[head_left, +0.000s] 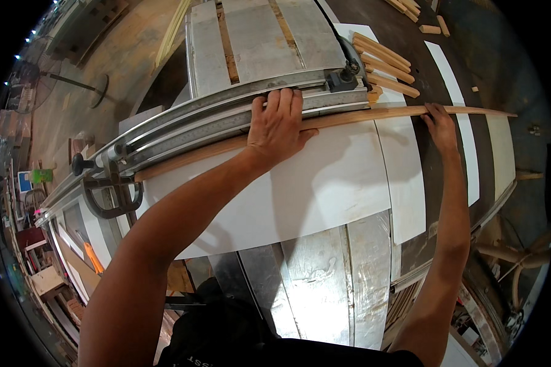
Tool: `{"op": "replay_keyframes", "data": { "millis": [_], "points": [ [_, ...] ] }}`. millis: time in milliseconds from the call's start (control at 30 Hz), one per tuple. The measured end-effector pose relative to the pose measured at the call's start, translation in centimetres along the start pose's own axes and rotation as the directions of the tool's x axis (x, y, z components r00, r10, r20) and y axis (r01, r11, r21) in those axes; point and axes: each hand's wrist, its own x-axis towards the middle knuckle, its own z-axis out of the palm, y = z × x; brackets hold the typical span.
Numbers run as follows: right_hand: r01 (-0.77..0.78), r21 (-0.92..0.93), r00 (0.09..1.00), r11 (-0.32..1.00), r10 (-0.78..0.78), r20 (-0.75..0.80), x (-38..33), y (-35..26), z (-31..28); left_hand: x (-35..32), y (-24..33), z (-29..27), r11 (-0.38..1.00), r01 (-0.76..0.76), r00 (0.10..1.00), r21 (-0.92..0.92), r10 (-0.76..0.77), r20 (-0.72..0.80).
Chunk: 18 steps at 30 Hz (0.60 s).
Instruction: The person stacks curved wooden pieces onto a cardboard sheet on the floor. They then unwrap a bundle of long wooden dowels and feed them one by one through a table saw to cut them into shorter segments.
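Observation:
A long, narrow wooden strip (349, 117) lies along the metal fence (226, 124) and runs out past it to the right. My left hand (275, 122) bends over the strip and the fence's edge, fingers hooked on the rail and thumb against the strip's near side. Further right, my right hand (439, 124) pinches the same strip from the near side. Beneath the strip lies a white board (330, 177). A black stop block (343, 79) sits at the fence's right end; a dark clamp-like handle (113, 192) is at its left.
Several short wooden pieces (389, 64) lie beyond the strip, with more at the far right. White panels (404, 183) cover part of the dark tabletop. Bare metal table plates (318, 275) are nearest me. A standing fan (49, 79) is at the far left.

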Motion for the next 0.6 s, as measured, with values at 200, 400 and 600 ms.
{"op": "replay_keyframes", "data": {
  "millis": [200,400,600],
  "points": [
    [-0.005,-0.004,1.000,1.000,0.004,-0.011,-0.01,0.26,0.12,0.05,0.05,-0.04,1.000,-0.001,1.000,0.007,0.001,0.003],
    [0.005,0.010,1.000,1.000,-0.004,-0.018,-0.03,0.39,0.39,0.05,0.10,-0.17,1.000,0.012,1.000,-0.004,-0.012,0.009],
    [-0.018,0.039,1.000,0.999,0.018,-0.019,-0.11,0.38,0.42,0.09,0.05,-0.21,1.000,0.009,1.000,-0.006,-0.009,0.028]
  ]
}}
